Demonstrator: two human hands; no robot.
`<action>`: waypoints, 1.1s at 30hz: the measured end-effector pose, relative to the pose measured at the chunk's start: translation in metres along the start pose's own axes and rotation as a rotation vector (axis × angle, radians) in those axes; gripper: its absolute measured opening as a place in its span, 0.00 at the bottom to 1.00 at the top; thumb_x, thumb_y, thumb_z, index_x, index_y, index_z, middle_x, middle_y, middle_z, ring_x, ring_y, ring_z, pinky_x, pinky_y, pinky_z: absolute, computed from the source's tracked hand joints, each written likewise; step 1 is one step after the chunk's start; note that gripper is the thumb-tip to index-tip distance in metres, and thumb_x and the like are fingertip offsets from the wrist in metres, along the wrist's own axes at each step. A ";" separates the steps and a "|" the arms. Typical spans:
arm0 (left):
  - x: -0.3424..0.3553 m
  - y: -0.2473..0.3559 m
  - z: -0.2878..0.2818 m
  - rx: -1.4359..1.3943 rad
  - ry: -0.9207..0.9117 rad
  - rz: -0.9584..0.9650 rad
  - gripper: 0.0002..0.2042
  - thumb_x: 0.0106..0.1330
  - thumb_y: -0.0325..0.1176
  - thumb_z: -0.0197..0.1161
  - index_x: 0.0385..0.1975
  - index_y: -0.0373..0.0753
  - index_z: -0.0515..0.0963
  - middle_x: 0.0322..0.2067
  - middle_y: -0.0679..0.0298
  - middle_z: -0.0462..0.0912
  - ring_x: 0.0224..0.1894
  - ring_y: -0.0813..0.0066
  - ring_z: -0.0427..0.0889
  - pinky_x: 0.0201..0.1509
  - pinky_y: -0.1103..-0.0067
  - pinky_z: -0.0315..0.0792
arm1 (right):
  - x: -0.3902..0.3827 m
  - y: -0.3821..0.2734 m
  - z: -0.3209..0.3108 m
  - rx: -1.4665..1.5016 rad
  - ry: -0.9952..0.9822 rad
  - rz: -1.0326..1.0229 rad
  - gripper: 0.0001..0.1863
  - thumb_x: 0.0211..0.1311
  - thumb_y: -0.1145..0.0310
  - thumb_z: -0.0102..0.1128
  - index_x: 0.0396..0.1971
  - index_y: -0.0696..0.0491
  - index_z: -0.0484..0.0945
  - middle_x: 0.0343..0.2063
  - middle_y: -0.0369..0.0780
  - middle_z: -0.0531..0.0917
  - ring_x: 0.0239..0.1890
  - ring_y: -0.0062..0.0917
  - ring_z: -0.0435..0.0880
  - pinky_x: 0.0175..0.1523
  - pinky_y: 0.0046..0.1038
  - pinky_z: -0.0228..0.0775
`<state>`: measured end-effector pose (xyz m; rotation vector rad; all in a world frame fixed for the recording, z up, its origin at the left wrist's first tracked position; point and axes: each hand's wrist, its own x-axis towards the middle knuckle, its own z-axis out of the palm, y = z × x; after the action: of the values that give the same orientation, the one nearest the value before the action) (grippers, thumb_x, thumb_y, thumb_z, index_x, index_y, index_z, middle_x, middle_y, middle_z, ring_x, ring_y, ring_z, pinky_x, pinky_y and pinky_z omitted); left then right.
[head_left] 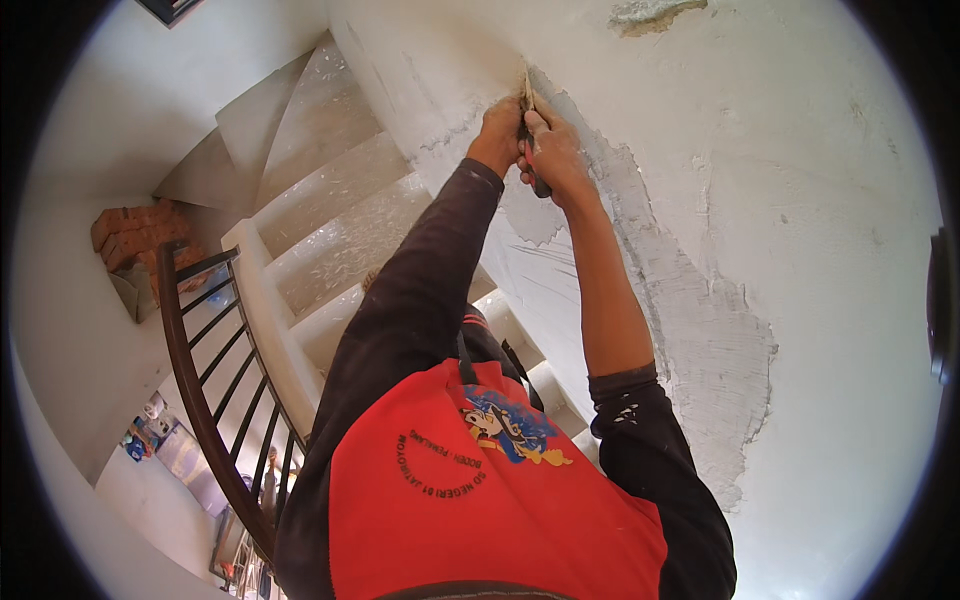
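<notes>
Both my arms reach up to the white plastered wall (pixel 800 330) on the right. My right hand (pixel 560 160) is closed round the black-and-red handle of a scraper (pixel 541 187), its narrow blade pointing up against the wall. Beside it, my left hand (pixel 495 138) is closed at the front of the same tool; its fingertips are partly hidden. The blade meets the upper end of a rough grey patch (pixel 700 340), where the paint layer has come away with a ragged edge. This patch runs down and to the right along the wall.
Pale, dust-flecked stairs (pixel 330 200) wind along the left. A curved railing (pixel 190 370) with dark bars borders them. Stacked red bricks (pixel 145 235) lie beyond it, and household items show on the level below. Another chipped spot (pixel 655 15) marks the wall higher up.
</notes>
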<state>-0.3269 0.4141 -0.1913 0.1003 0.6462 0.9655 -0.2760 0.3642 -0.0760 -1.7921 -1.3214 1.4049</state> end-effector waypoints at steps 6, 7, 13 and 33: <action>-0.051 -0.047 0.032 0.268 0.171 0.171 0.33 0.55 0.67 0.52 0.26 0.35 0.76 0.22 0.61 0.75 0.23 0.73 0.72 0.24 0.76 0.69 | -0.073 0.023 -0.019 -0.008 0.086 -0.066 0.21 0.68 0.62 0.41 0.59 0.47 0.64 0.14 0.33 0.67 0.11 0.15 0.65 0.14 0.20 0.61; -0.059 -0.060 0.038 0.266 0.147 0.124 0.31 0.56 0.65 0.55 0.25 0.34 0.76 0.22 0.63 0.74 0.24 0.76 0.72 0.26 0.78 0.68 | -0.088 0.027 -0.028 -0.024 0.106 -0.070 0.21 0.69 0.61 0.41 0.61 0.47 0.63 0.14 0.32 0.67 0.12 0.14 0.65 0.13 0.19 0.60; -0.098 -0.098 0.076 -0.172 0.046 -0.041 0.27 0.59 0.60 0.54 0.29 0.37 0.76 0.25 0.65 0.74 0.27 0.78 0.73 0.30 0.80 0.70 | -0.132 0.021 -0.054 -0.071 0.155 0.067 0.21 0.68 0.66 0.38 0.61 0.52 0.62 0.12 0.33 0.66 0.10 0.14 0.64 0.12 0.19 0.60; -0.071 -0.069 0.040 -0.172 -0.062 -0.152 0.25 0.59 0.60 0.54 0.27 0.39 0.73 0.21 0.64 0.74 0.23 0.74 0.74 0.24 0.74 0.71 | -0.094 0.014 -0.024 -0.022 0.089 0.132 0.19 0.70 0.64 0.37 0.57 0.50 0.67 0.13 0.32 0.67 0.11 0.14 0.65 0.13 0.19 0.61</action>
<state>-0.2829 0.3262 -0.1507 -0.0696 0.5041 0.8639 -0.2479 0.2782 -0.0380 -1.9641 -1.1972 1.3654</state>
